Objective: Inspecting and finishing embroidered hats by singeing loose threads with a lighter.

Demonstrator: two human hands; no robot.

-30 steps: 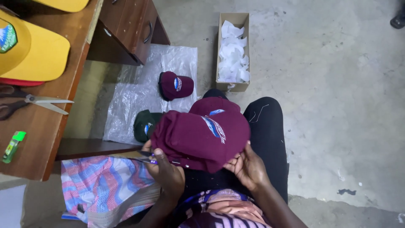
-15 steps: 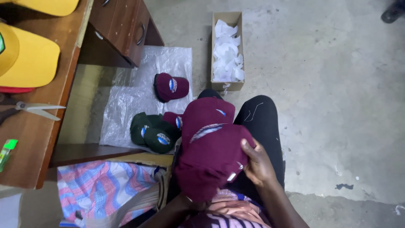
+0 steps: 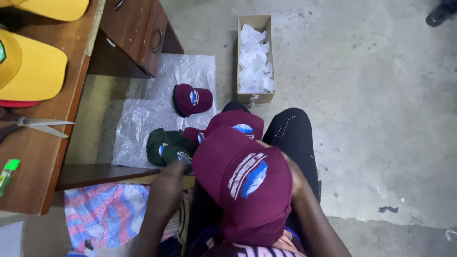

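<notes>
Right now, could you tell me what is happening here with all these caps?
A seated person holds a maroon cap over their lap, the right hand against its side and the left hand beside its brim. More maroon caps and dark green caps lie on a clear plastic sheet on the floor. A cardboard box of white pieces stands beyond them. Yellow caps and scissors rest on the wooden desk.

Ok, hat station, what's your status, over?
Right hand grips the maroon cap on the lap. Left hand off it, by the dark green caps. Nothing in the way.
</notes>
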